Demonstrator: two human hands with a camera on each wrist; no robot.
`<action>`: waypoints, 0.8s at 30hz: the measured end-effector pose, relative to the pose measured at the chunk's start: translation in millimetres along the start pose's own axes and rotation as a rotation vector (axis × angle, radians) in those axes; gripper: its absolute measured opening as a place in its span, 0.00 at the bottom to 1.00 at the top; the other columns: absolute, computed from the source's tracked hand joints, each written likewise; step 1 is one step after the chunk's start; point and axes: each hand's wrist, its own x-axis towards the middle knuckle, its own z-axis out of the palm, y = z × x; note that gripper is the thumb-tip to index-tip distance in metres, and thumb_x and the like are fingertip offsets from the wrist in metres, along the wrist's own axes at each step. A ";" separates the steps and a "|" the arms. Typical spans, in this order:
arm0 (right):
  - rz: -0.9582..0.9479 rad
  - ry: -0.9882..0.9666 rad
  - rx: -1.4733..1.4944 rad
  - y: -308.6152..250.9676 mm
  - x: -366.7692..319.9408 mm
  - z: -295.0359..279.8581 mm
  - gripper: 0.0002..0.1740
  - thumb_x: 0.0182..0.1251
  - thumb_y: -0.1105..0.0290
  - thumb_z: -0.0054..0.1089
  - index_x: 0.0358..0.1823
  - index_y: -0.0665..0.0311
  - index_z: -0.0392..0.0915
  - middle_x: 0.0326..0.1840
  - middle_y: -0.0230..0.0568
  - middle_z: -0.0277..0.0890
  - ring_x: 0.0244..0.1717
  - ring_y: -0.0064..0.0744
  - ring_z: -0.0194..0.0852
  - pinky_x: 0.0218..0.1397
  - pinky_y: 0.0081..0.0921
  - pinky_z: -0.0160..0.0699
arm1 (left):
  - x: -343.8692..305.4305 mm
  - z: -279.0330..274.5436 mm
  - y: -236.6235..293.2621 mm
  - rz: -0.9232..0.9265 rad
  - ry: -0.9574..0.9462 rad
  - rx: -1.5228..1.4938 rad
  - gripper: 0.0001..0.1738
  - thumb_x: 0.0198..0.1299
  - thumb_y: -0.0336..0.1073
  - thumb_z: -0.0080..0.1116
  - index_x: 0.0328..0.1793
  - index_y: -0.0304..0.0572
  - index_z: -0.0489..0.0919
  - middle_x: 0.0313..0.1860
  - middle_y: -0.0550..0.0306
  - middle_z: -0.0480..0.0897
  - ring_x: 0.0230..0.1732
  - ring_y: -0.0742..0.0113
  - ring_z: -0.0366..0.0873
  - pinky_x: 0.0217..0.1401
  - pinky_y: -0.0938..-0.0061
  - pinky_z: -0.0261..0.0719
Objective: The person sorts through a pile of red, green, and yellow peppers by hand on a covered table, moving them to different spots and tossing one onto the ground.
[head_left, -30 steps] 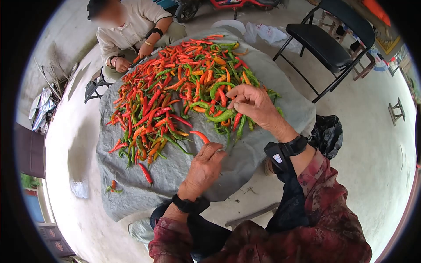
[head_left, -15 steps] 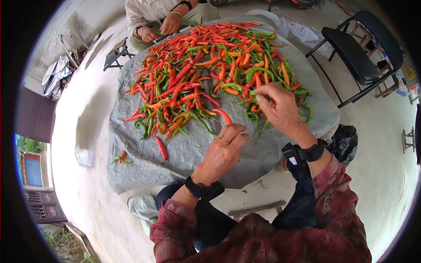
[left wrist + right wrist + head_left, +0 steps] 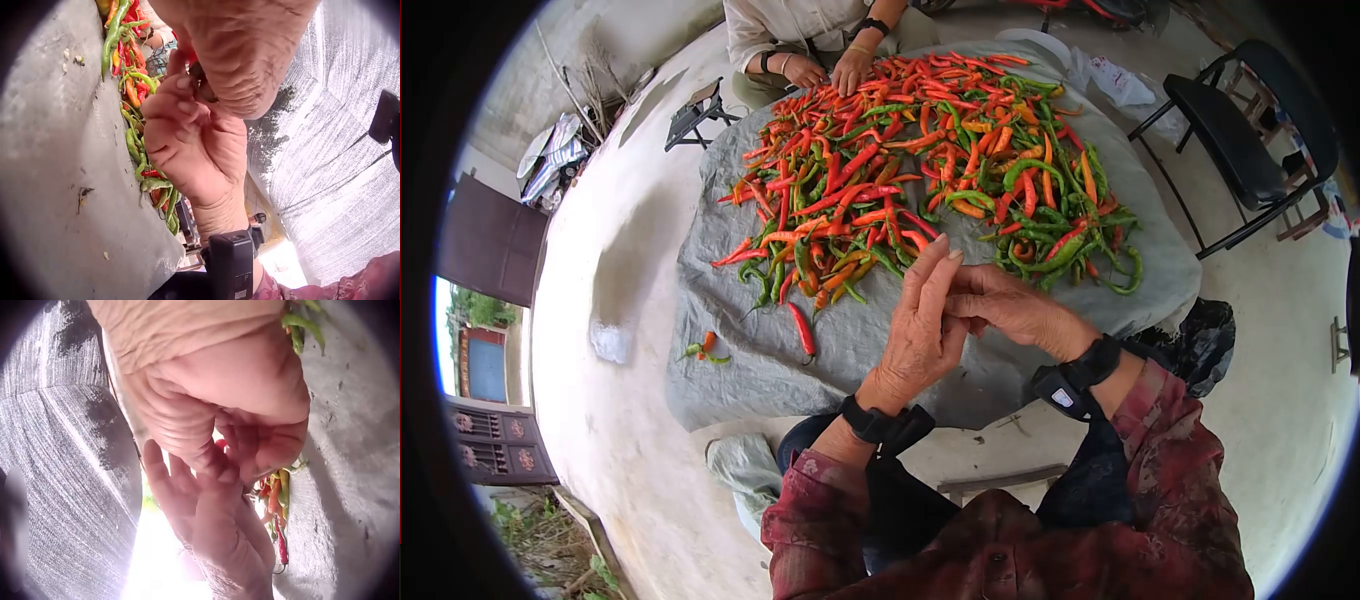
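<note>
My left hand (image 3: 917, 335) and right hand (image 3: 1022, 308) meet above the near edge of the cloth, fingertips together. A red chili pepper (image 3: 915, 239) shows at the left fingertips; most of it is hidden by the hands. In the left wrist view, its dark stem end (image 3: 201, 81) sits between the left thumb and the curled fingers of the right hand (image 3: 194, 147). Only a speck of red shows between the hands in the right wrist view. Past them a large heap of red, orange and green chili peppers (image 3: 840, 200) covers the grey cloth (image 3: 730, 375).
Across the heap another person's hands (image 3: 852, 70) touch the peppers. One red chili pepper (image 3: 802, 332) lies at the heap's near edge, with small pieces (image 3: 705, 348) to its left. A black chair (image 3: 1235, 140) stands at right, above a black plastic bag (image 3: 1200, 345).
My right hand has left the right side of the heap and moved toward me to meet the left. The left hand has turned, fingers pointing up. The head view has shifted.
</note>
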 end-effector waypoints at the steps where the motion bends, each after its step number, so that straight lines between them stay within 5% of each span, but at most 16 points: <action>1: 0.006 0.041 0.006 2.6 0.2 -2.2 0.19 0.64 0.54 0.57 0.45 0.63 0.76 0.33 0.30 0.75 0.26 0.18 0.68 0.25 0.16 0.65 | -0.2 0.0 -1.8 0.020 -0.025 0.005 0.38 0.44 0.17 0.52 0.67 0.39 0.62 0.66 0.38 0.63 0.66 0.42 0.64 0.65 0.58 0.65; 3: -0.001 0.089 0.015 4.0 0.5 -11.9 0.17 0.63 0.58 0.59 0.44 0.63 0.76 0.32 0.30 0.75 0.26 0.18 0.68 0.25 0.16 0.65 | 3.7 -1.9 -3.3 0.052 -0.059 0.010 0.39 0.43 0.17 0.51 0.68 0.39 0.62 0.67 0.39 0.62 0.66 0.42 0.63 0.65 0.59 0.65; 5: 0.000 0.162 0.056 1.8 -2.3 -25.8 0.15 0.63 0.60 0.57 0.44 0.64 0.75 0.32 0.31 0.75 0.27 0.18 0.70 0.25 0.16 0.68 | 8.4 -3.7 -0.5 -0.107 -0.130 -0.176 0.39 0.41 0.17 0.50 0.67 0.40 0.64 0.66 0.39 0.64 0.64 0.41 0.66 0.63 0.60 0.68; 14: 0.005 0.309 0.118 -4.0 -12.7 -17.8 0.15 0.56 0.70 0.59 0.45 0.66 0.72 0.31 0.34 0.75 0.24 0.20 0.73 0.20 0.17 0.69 | 20.7 12.5 12.5 -0.058 -0.241 -0.108 0.32 0.44 0.16 0.52 0.61 0.39 0.71 0.60 0.43 0.70 0.62 0.44 0.68 0.62 0.62 0.69; 16: 0.030 0.363 -0.059 -13.6 -20.1 -21.0 0.14 0.61 0.68 0.57 0.46 0.63 0.70 0.31 0.31 0.73 0.27 0.18 0.72 0.22 0.14 0.68 | 38.0 -2.3 8.9 0.055 -0.233 0.114 0.29 0.45 0.18 0.54 0.58 0.39 0.72 0.57 0.45 0.72 0.58 0.45 0.70 0.59 0.61 0.71; 19: -0.073 0.420 0.094 -25.3 -28.3 -35.3 0.14 0.63 0.64 0.58 0.45 0.63 0.71 0.31 0.32 0.74 0.26 0.17 0.73 0.22 0.14 0.68 | 85.8 -19.7 -24.9 0.106 -0.229 0.406 0.18 0.49 0.24 0.55 0.49 0.37 0.76 0.51 0.48 0.75 0.51 0.46 0.72 0.53 0.58 0.72; 24: -0.072 0.569 0.134 -36.3 -34.8 -50.5 0.11 0.64 0.65 0.57 0.43 0.63 0.72 0.30 0.35 0.75 0.26 0.18 0.73 0.20 0.15 0.68 | 159.7 -23.9 -109.0 -0.066 -0.317 0.575 0.19 0.54 0.32 0.56 0.54 0.38 0.74 0.53 0.46 0.74 0.56 0.44 0.69 0.58 0.52 0.67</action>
